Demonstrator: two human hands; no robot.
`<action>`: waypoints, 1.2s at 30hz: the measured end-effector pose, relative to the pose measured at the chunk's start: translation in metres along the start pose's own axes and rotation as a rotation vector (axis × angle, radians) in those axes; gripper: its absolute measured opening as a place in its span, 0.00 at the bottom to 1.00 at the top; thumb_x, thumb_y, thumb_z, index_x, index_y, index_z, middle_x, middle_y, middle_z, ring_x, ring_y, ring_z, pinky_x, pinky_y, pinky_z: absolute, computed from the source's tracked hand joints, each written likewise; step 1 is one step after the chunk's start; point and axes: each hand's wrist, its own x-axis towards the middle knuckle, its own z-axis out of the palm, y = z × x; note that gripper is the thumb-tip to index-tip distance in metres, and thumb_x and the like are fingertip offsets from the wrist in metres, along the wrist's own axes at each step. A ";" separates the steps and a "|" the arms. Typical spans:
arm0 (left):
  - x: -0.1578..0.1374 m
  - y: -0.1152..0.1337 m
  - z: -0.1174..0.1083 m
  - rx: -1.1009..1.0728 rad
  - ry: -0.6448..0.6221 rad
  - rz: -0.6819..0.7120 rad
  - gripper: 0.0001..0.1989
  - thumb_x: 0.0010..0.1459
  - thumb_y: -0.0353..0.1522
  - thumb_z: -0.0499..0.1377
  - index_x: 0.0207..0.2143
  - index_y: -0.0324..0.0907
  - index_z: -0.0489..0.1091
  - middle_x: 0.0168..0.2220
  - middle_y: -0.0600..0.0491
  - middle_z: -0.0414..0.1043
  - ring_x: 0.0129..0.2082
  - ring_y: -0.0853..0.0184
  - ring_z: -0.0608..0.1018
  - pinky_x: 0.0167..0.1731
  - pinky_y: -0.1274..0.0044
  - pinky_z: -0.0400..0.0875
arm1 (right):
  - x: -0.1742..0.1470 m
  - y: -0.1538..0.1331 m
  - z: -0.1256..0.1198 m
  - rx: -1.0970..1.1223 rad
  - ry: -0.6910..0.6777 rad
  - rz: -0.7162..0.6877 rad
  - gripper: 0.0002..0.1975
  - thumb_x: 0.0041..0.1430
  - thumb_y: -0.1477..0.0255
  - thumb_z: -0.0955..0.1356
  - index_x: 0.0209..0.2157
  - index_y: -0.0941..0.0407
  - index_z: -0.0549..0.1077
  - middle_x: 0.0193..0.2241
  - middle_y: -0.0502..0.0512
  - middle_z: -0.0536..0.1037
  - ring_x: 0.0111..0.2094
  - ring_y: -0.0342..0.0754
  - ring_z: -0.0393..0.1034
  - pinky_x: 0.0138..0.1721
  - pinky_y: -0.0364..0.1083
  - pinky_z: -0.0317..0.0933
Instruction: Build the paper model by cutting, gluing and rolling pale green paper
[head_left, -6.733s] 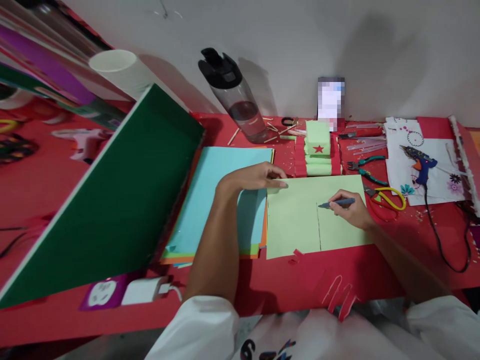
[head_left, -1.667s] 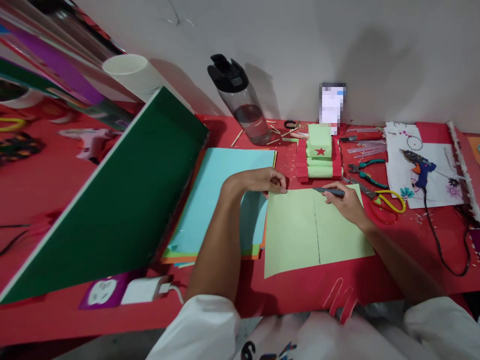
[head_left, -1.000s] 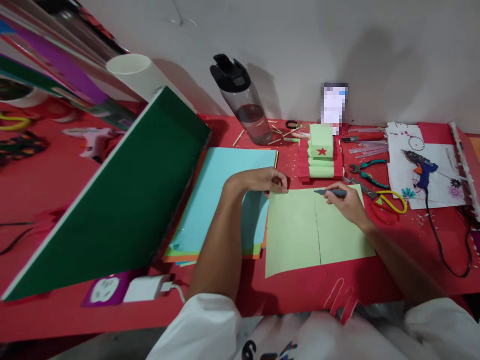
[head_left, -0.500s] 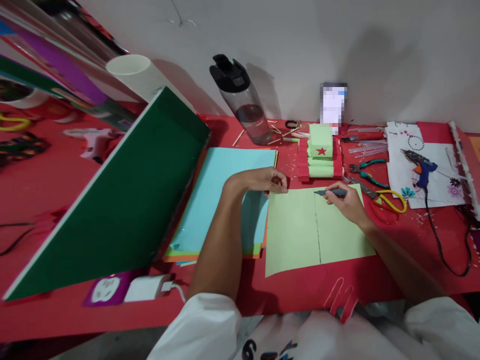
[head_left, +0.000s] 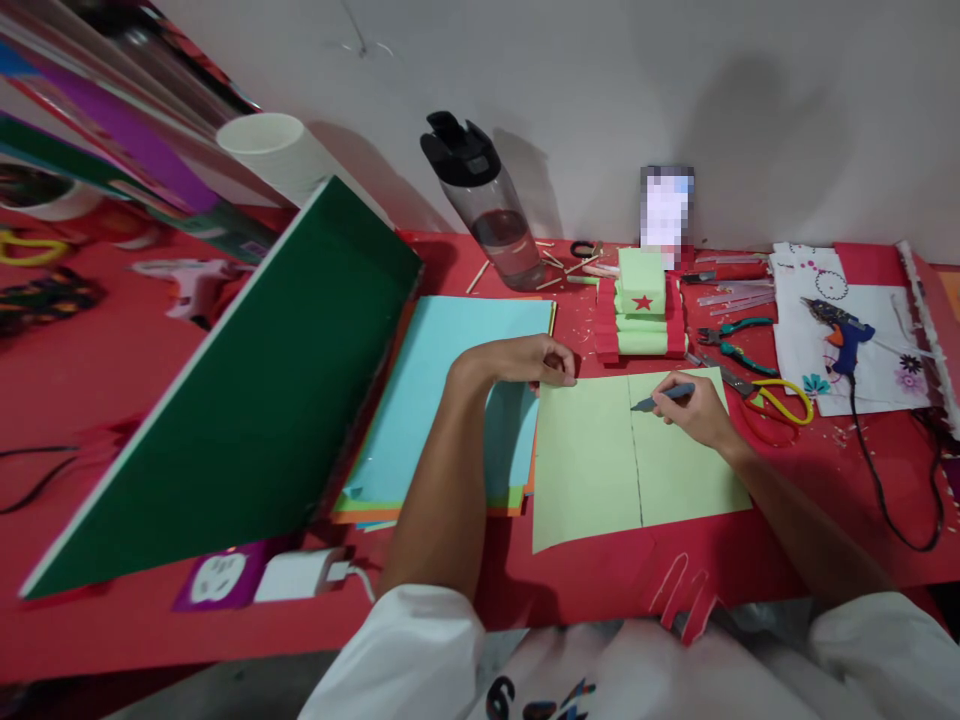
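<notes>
A light green sheet of paper [head_left: 585, 460] lies in front of me with a dark line running down its middle. My right hand [head_left: 694, 408] is closed around a dark grey marker [head_left: 664, 398], its tip touching the sheet at the line's upper part. At the sheet's top left corner, my left hand [head_left: 546, 360] has its fingers curled and closed on the paper's edge; the thumb is partly hidden. Left of the sheet, under my left forearm, lies a stack of coloured paper [head_left: 450, 380] with light blue on top.
A dark green board [head_left: 247, 400] leans at left. Behind the sheet stand a water bottle [head_left: 491, 215], a green and red paper model [head_left: 641, 310] and a phone [head_left: 666, 215]. Pliers [head_left: 739, 345], yellow-handled scissors [head_left: 780, 395] and a blue glue gun [head_left: 847, 335] lie at right.
The marker tip has moved a little down along the line from near the sheet's top edge, and the marker is tilted differently. My left hand has stayed in place.
</notes>
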 end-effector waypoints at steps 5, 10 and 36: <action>0.000 0.000 0.000 0.008 -0.003 0.009 0.16 0.51 0.44 0.68 0.33 0.41 0.74 0.28 0.55 0.67 0.28 0.70 0.69 0.26 0.80 0.68 | -0.002 -0.001 -0.001 -0.032 -0.021 -0.015 0.09 0.61 0.64 0.72 0.32 0.55 0.77 0.25 0.53 0.81 0.26 0.47 0.77 0.27 0.43 0.67; -0.001 0.001 -0.001 0.019 0.003 0.022 0.17 0.52 0.45 0.68 0.33 0.41 0.74 0.28 0.55 0.68 0.28 0.70 0.70 0.26 0.80 0.67 | -0.005 -0.007 -0.003 -0.058 -0.046 -0.027 0.09 0.60 0.65 0.72 0.30 0.55 0.77 0.23 0.52 0.80 0.24 0.46 0.74 0.26 0.43 0.65; -0.005 0.005 -0.001 0.055 0.020 0.000 0.16 0.53 0.44 0.68 0.34 0.40 0.75 0.28 0.54 0.68 0.28 0.70 0.69 0.27 0.80 0.68 | -0.012 -0.024 -0.011 -0.100 -0.445 -0.109 0.06 0.55 0.70 0.72 0.28 0.57 0.80 0.22 0.51 0.78 0.22 0.42 0.65 0.25 0.41 0.58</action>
